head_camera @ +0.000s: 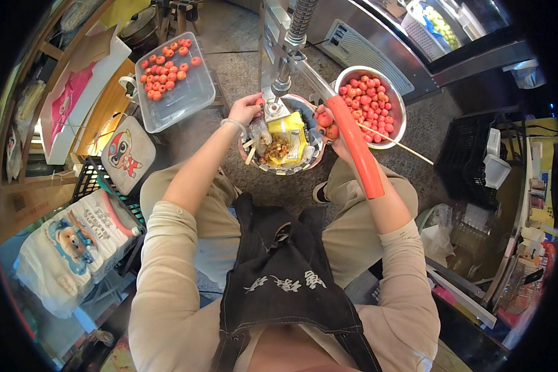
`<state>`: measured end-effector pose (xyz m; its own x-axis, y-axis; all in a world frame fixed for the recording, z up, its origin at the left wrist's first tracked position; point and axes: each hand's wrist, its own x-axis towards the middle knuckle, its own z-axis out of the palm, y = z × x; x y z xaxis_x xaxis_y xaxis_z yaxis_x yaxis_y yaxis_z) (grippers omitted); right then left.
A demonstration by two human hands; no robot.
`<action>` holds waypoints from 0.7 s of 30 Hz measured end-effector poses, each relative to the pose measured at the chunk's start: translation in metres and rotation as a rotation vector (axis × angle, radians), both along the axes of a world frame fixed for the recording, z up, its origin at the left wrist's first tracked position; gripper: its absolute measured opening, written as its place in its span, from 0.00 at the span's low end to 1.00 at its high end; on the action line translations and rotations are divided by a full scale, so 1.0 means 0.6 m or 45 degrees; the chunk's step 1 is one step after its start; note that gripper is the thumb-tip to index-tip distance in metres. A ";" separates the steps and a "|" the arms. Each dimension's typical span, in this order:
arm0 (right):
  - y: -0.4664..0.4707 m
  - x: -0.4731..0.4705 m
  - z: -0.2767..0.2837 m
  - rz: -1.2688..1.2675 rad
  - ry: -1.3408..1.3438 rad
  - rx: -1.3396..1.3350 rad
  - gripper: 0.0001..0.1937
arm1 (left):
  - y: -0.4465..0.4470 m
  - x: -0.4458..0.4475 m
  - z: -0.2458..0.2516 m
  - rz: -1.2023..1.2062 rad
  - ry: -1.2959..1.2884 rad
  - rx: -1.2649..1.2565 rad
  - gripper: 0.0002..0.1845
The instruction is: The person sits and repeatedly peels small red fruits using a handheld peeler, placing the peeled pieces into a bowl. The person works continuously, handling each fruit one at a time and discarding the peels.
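My left hand [245, 110] pinches a red hawthorn fruit [259, 101] at the edge of the metal plate [276, 109] of a lever-operated pitting press [282, 76]. The press's spring-loaded plunger stands over the plate. My right hand [335, 142] cups a few hawthorns [325, 119], partly hidden behind the red sleeve [353, 144] of the press lever. A thin wooden stick [397, 145] sticks out to the right from beside that hand; its inner end is hidden. Below the plate, a lined waste bin [279, 171] holds brown fruit scraps [279, 148] and a yellow wrapper [286, 124].
A steel bowl [403, 122] full of hawthorns stands to the right. At the left, a clear plastic tub [181, 104] holds several more. A cartoon-printed stool seat [129, 156], a tissue pack [74, 246] and a black crate [460, 149] flank my legs.
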<state>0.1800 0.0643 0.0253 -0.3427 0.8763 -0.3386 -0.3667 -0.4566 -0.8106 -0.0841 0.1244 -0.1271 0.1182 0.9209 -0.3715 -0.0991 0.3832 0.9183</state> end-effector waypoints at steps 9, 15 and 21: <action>-0.074 0.022 0.106 -0.005 -0.171 0.222 0.16 | 0.006 0.065 0.018 -0.077 1.071 0.746 0.14; -0.112 -0.003 0.249 0.316 -0.117 0.361 0.24 | -0.002 0.069 0.018 -0.070 0.902 0.740 0.12; -0.105 -0.014 0.272 0.450 -0.357 0.265 0.17 | -0.003 0.067 0.007 -0.061 0.940 0.895 0.12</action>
